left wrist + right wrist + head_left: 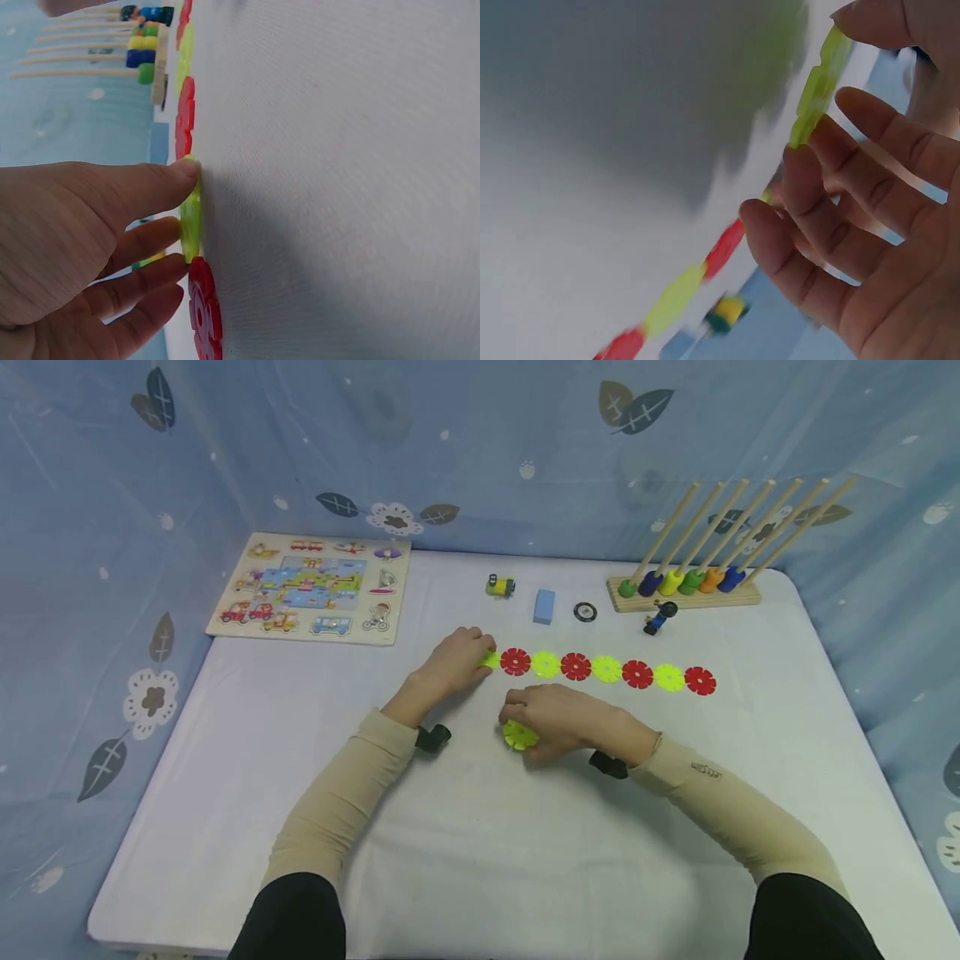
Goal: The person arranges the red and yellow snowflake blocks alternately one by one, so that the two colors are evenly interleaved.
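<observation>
A row of flower-shaped plastic discs, red (pixel 576 667) alternating with yellow-green (pixel 606 668), crosses the white table edge to edge. At its left end my left hand (pixel 454 662) pinches a yellow-green disc (pixel 192 217) between thumb and fingers. In the left wrist view a red disc (pixel 204 311) lies on that disc's far side; in the head view my hand hides that spot. Nearer to me than the row, my right hand (pixel 566 718) pinches a loose yellow-green disc (pixel 519 735). The right wrist view shows this held disc (pixel 819 90) edge-on, raised off the table.
Behind the row are a green-and-yellow toy (pixel 500 586), a blue block (pixel 543 607), a black round piece (pixel 585 612) and a small figure (pixel 658 618). A wooden peg stand (pixel 686 602) with coloured rings is at back right, a vehicle puzzle board (pixel 307 633) at back left.
</observation>
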`<state>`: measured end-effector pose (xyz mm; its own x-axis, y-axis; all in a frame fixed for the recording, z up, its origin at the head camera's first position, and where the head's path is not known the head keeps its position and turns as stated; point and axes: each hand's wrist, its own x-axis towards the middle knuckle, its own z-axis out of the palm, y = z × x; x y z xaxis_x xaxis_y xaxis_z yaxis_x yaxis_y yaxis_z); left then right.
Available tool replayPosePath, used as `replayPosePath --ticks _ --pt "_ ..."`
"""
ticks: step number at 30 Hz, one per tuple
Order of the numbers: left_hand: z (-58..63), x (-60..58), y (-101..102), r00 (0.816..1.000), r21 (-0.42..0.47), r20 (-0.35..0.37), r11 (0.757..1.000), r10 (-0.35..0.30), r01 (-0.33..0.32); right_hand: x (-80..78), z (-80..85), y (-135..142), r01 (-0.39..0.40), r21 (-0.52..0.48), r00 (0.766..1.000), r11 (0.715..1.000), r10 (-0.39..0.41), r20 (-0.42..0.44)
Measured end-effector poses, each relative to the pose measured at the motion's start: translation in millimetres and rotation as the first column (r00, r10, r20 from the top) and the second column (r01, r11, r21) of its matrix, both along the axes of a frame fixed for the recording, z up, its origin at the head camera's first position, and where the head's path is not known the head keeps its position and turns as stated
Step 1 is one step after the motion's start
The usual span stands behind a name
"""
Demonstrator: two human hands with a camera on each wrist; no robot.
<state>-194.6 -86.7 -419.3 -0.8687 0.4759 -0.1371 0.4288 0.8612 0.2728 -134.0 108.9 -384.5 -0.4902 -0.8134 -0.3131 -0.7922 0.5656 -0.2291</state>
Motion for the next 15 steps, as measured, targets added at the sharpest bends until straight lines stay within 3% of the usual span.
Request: replayPosePath --ticks 7,11,15 --pt "1.0 0.5 -0.4 1.0 0.036 -0.002 0.999 0.008 -0.008 -14.6 8.0 61.4 0.22 -0.031 0.976 0.975 -0.219 0.013" --pt "2.4 1.7 -0.4 1.0 0.044 -0.006 0.999 0.011 -0.011 -21.0 11.7 105.1 0.336 0.004 0.942 0.942 -0.336 -0.017" --pt "3.4 3.3 -0.4 1.0 0.045 -0.005 0.999 0.009 -0.009 -25.9 14.6 151.4 0.457 0.049 0.889 0.888 -0.456 -0.032"
